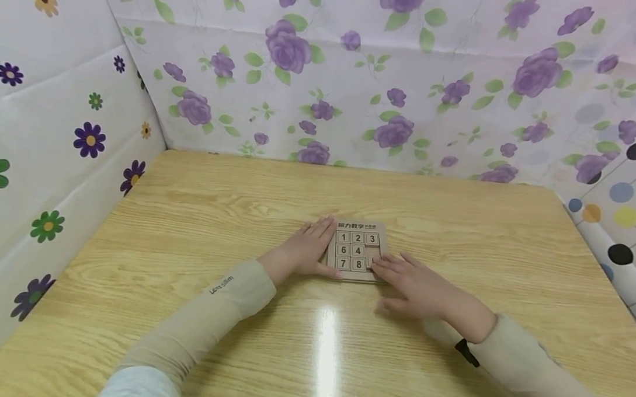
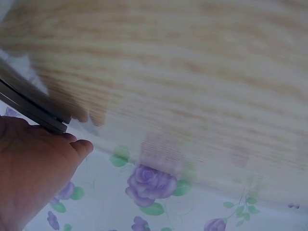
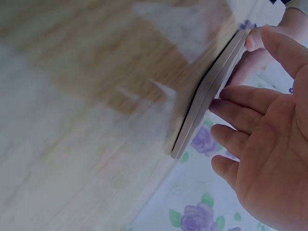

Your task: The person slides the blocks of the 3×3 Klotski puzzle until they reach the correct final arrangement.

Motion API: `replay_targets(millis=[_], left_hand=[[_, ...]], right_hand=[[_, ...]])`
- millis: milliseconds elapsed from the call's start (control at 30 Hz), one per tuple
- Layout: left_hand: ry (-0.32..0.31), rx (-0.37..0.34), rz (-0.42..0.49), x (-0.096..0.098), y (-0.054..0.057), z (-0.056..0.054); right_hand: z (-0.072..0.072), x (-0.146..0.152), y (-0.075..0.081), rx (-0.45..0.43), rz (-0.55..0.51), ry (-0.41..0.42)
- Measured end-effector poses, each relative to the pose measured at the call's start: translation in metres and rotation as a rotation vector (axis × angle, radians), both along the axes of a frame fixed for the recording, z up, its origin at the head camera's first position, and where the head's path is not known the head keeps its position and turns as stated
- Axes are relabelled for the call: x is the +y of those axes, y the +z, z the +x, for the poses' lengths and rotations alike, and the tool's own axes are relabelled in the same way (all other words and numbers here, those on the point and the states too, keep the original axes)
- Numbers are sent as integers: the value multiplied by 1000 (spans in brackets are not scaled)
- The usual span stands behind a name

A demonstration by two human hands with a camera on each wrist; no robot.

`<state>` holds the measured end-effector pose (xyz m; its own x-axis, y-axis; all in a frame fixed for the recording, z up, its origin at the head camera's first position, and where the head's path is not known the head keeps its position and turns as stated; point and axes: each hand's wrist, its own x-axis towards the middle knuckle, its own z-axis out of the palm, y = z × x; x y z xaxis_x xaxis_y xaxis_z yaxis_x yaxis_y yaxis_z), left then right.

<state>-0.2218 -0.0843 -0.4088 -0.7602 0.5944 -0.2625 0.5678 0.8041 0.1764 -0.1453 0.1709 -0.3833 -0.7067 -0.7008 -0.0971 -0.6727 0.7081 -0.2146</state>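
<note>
A flat wooden number slide puzzle [image 1: 357, 275] lies on the table, with Chinese lettering along its top. Its tiles read 1, 2, 3 in the upper row, 6 and 4 in the middle, then 7 and 8 below. A gap [image 1: 373, 252] shows at the middle row's right end. My left hand [image 1: 304, 251] rests along the board's left side, fingers straight at the upper corner and thumb at the lower one. With extended fingers, my right hand [image 1: 416, 285] touches the lower right tile [image 1: 371, 261], mostly hidden under the fingertips. The right wrist view shows the board's edge [image 3: 204, 96] side-on.
The board sits on a wood-grain table [image 1: 234, 195] with a bright light reflection [image 1: 327, 356] near its front. A purple-flowered cloth [image 1: 346, 92] hangs behind. Another flowered sheet [image 1: 57, 114] borders the left, and a dotted one [image 1: 619, 235] the right.
</note>
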Motion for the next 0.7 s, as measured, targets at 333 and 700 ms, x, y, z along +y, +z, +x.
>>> replay_targets(millis=[333,700], left_hand=[[12,-16,10,0,0,1],[12,-1,0,1,1,2]], right_hand=[[-15,-4,-3,10,17,-35],[-8,-20,-3,10,46,17]])
